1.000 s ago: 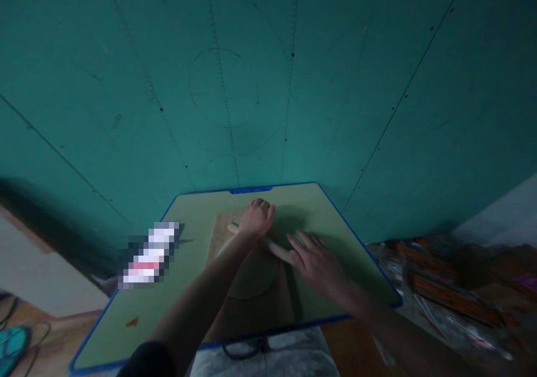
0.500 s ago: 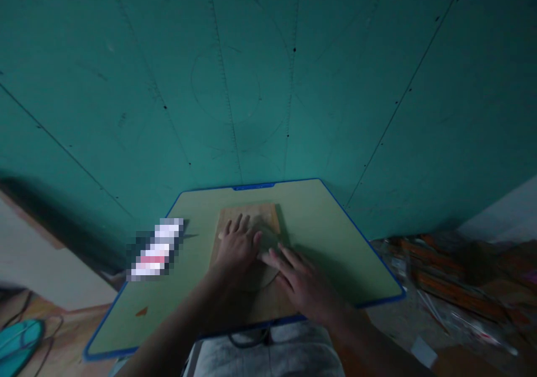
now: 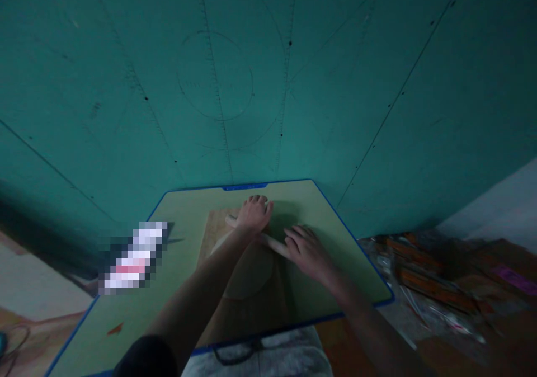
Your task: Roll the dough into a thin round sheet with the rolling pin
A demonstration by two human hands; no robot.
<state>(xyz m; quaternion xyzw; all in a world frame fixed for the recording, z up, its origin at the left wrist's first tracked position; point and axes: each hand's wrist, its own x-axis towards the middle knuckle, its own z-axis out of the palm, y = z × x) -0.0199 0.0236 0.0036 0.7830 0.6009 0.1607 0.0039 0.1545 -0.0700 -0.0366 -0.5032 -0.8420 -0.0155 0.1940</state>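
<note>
A pale wooden rolling pin (image 3: 277, 246) lies slantwise across a flat, round sheet of dough (image 3: 251, 273). The dough rests on a wooden board (image 3: 218, 217). My left hand (image 3: 255, 213) bears down on the pin's middle, near the board's far edge, its fingers bent over the far side. The pin's left end sticks out past my left wrist. At the other end, my right hand (image 3: 308, 254) has its fingers curled over the pin, hiding that tip. My left forearm covers part of the dough's left side.
The board sits on a light-green folding table (image 3: 331, 220) with a blue rim. A pixelated item (image 3: 134, 257) and a small orange scrap (image 3: 115, 329) are on its left side. A green wall (image 3: 268, 75) rises behind. Clutter (image 3: 428, 282) covers the floor at right.
Both hands and the rolling pin have moved forward, toward the board's far edge, uncovering more of the near dough. My fingers were stretched out before and are now more bent. The view has shifted slightly.
</note>
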